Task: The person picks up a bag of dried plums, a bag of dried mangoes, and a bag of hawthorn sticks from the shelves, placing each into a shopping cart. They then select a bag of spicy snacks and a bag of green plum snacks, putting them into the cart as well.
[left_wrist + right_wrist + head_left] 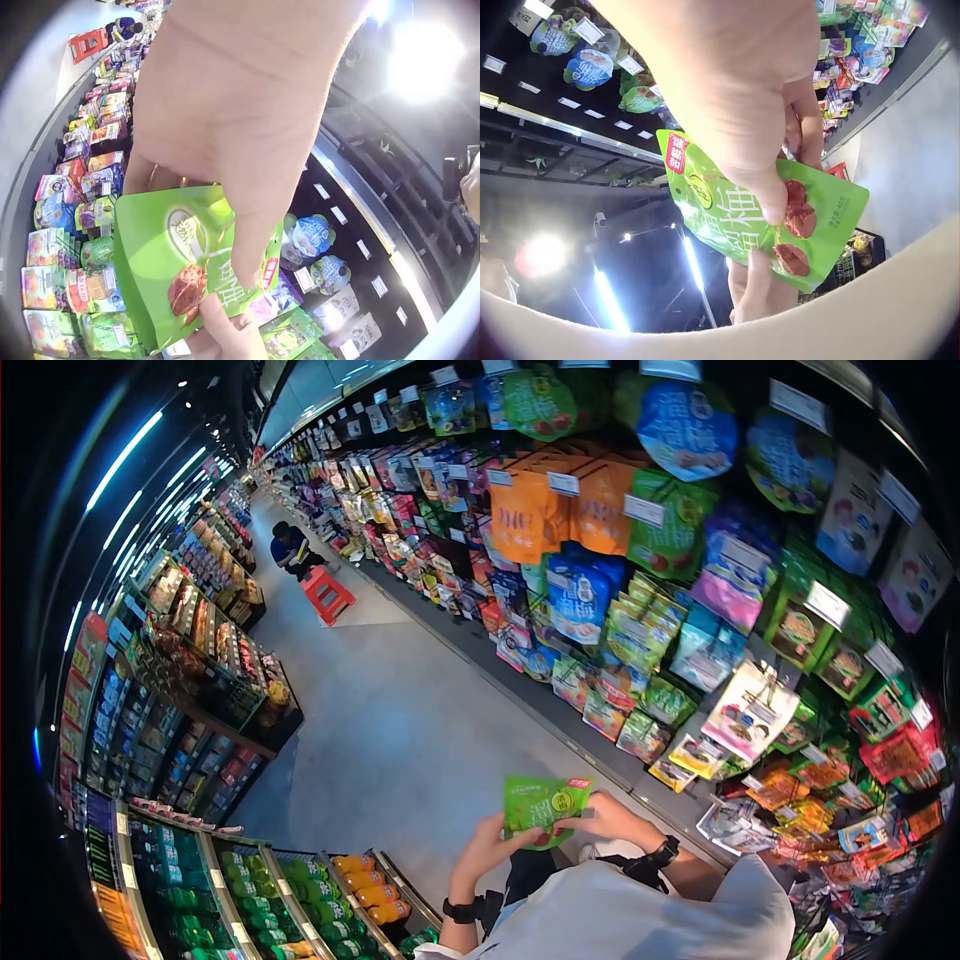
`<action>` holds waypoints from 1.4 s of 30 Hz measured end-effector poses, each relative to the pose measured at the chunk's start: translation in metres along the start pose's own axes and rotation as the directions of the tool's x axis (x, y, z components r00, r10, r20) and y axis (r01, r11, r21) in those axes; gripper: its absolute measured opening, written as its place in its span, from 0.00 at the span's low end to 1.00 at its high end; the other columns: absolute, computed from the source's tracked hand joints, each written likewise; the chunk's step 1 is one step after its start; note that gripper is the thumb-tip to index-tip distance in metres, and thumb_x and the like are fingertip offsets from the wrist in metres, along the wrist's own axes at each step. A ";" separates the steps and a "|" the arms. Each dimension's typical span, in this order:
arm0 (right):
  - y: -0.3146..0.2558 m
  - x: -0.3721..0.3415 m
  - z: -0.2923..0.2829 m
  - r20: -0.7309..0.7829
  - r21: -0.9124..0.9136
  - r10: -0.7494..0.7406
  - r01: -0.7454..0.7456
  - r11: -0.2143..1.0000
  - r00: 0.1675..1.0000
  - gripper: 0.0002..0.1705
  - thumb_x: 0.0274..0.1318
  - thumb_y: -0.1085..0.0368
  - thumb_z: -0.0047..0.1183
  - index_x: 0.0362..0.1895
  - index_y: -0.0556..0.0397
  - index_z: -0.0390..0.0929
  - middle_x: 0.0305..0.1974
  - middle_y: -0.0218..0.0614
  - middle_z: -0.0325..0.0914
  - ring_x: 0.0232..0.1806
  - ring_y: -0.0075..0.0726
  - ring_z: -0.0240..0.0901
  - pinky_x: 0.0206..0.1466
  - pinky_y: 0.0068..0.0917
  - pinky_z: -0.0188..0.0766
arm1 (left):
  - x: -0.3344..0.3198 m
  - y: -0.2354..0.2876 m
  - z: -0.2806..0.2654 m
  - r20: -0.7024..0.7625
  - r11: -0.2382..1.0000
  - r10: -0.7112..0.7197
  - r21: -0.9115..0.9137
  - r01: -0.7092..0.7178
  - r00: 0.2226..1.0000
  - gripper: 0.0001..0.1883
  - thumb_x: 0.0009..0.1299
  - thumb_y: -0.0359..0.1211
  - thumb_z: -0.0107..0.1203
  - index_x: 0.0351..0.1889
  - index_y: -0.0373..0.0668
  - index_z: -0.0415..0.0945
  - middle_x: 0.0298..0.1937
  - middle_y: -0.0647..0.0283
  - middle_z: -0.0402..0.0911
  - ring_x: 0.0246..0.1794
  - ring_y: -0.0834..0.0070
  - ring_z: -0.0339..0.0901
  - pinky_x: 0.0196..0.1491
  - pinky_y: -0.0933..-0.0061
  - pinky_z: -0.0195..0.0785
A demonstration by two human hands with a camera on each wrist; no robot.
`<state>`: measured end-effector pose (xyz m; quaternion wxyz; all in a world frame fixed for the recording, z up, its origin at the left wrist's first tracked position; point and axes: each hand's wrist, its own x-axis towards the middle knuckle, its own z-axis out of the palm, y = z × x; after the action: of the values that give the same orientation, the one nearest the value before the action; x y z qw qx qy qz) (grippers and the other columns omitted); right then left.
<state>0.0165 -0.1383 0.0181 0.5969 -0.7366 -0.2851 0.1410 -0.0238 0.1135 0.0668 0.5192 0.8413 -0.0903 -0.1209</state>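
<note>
Of our hands, the left hand (488, 848) and the right hand (612, 820) both grasp a green pouch (540, 800), thumbs on its printed face, above the aisle floor (385, 720). Packets (578, 595) hang to our right; bottles (375, 890) stand left. Ahead, a person (290, 548) is beside a red stool (327, 597).

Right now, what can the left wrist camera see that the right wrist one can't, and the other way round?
Only the left wrist view shows the other person down the aisle. Only the right wrist view shows long tube lights. Both show the green bag, held by the left hand and right hand, plus shelf packets.
</note>
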 end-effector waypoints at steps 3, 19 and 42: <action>0.015 0.052 0.004 0.066 0.016 0.072 -0.073 0.997 0.995 0.19 0.61 0.58 0.67 0.51 0.56 0.85 0.46 0.39 0.87 0.47 0.35 0.83 0.55 0.35 0.77 | 0.036 -0.035 -0.039 0.018 0.998 -0.010 -0.063 0.011 1.000 0.18 0.69 0.40 0.69 0.51 0.37 0.84 0.40 0.59 0.89 0.37 0.76 0.84 0.42 0.72 0.75; 0.006 0.395 0.077 0.199 -0.131 0.081 -0.055 0.990 0.977 0.21 0.69 0.53 0.59 0.54 0.57 0.81 0.41 0.41 0.86 0.40 0.36 0.83 0.47 0.35 0.77 | 0.149 -0.142 -0.333 -0.289 0.972 -0.069 -0.234 0.000 0.955 0.13 0.70 0.33 0.68 0.46 0.33 0.86 0.37 0.60 0.90 0.39 0.79 0.84 0.45 0.73 0.76; 0.046 0.620 -0.035 -0.116 0.108 -0.135 0.148 0.983 0.984 0.23 0.74 0.68 0.48 0.69 0.57 0.69 0.57 0.47 0.80 0.55 0.39 0.81 0.60 0.35 0.74 | 0.463 -0.140 -0.450 -0.306 0.949 0.211 -0.163 -0.269 0.928 0.71 0.47 0.32 0.83 0.81 0.39 0.37 0.75 0.48 0.56 0.73 0.60 0.63 0.75 0.58 0.59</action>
<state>0.5418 0.1928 0.0644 0.6619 -0.6849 -0.2953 0.0746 0.5554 0.4303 0.0848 0.6205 0.7751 -0.1046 0.0574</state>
